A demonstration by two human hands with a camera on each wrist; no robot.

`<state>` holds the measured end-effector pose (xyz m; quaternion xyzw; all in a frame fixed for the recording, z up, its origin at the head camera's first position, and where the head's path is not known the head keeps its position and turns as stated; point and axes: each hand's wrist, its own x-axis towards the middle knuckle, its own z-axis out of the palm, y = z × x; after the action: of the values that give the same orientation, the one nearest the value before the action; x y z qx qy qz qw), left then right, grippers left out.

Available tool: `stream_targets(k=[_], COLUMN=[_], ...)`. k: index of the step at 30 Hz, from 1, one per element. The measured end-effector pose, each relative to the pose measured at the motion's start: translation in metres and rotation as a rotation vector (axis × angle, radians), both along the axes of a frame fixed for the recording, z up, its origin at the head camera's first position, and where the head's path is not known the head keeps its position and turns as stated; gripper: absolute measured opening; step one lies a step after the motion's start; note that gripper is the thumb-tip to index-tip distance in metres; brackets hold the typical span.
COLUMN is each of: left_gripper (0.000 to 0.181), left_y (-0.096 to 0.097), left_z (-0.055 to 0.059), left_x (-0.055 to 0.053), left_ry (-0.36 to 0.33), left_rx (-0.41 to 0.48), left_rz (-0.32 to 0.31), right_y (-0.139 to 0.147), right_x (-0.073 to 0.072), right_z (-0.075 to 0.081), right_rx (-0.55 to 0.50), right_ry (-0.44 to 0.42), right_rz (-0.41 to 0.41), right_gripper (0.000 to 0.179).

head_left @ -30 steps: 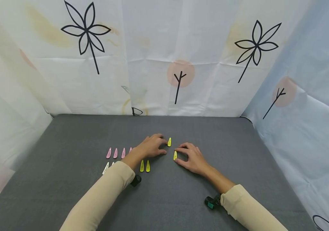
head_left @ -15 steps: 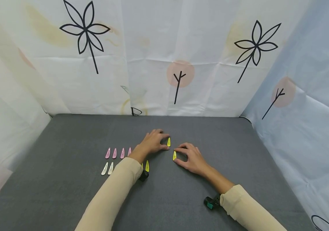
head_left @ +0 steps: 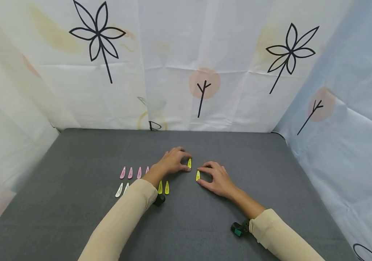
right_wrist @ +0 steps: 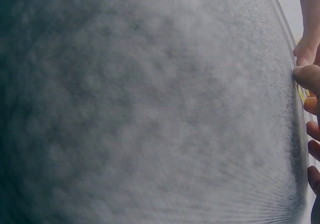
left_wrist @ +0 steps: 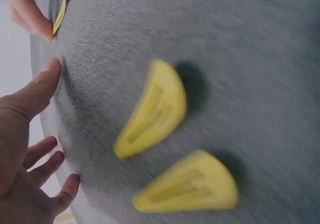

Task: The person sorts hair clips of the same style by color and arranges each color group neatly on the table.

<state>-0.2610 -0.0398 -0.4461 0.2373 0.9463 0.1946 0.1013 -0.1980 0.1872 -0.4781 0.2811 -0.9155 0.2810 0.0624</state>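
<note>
My left hand (head_left: 172, 161) holds a yellow snap hair clip (head_left: 189, 163) between thumb and index finger, by its two ends. That clip cannot be made out in the left wrist view, where the thumb and several fingers of my left hand (left_wrist: 30, 134) show. Closer to me and to the right, my right hand (head_left: 217, 178) pinches another yellow hair clip (head_left: 198, 175) by its ends. The left wrist view shows this second clip (left_wrist: 60, 14) edge-on between the fingertips. Two more yellow clips (head_left: 167, 187) lie side by side near my left wrist.
Pink hair clips (head_left: 130, 172) stand in a row left of my left forearm, which partly covers the last one. White clips (head_left: 119, 190) lie below them, partly behind the sleeve. Everything rests on a grey cloth-covered table (head_left: 238, 148) with patterned white curtains (head_left: 172, 54) around.
My left hand has reached right to the far yellow clip, taken it between thumb and finger, and shifted it slightly left and toward me. The right hand has stayed in place.
</note>
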Motion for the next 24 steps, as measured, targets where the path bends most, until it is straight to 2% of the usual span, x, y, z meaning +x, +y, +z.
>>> stream_targets(k=[3,10,19,24], left_gripper=[0.052,0.048,0.049,0.050], left_y=[-0.006,-0.023,-0.049,-0.057], left_z=[0.000,-0.003,-0.010,-0.012], left_x=[0.006,0.027,0.056,0.067], left_ry=[0.012,0.100,0.150,0.181], left_rx=[0.020,0.022,0.082,0.096], left_rz=[-0.030,-0.052,-0.111,-0.144], right_y=[0.001,0.001,0.001,0.001], right_x=[0.001,0.001,0.000,0.000], right_z=[0.000,0.000,-0.001,-0.002], right_rx=[-0.003,-0.004,-0.011,-0.032], right_ry=[-0.006,0.007,0.022,0.035], right_rz=[-0.002,0.002,0.006,0.014], right_gripper=[0.041,0.041,0.041,0.040])
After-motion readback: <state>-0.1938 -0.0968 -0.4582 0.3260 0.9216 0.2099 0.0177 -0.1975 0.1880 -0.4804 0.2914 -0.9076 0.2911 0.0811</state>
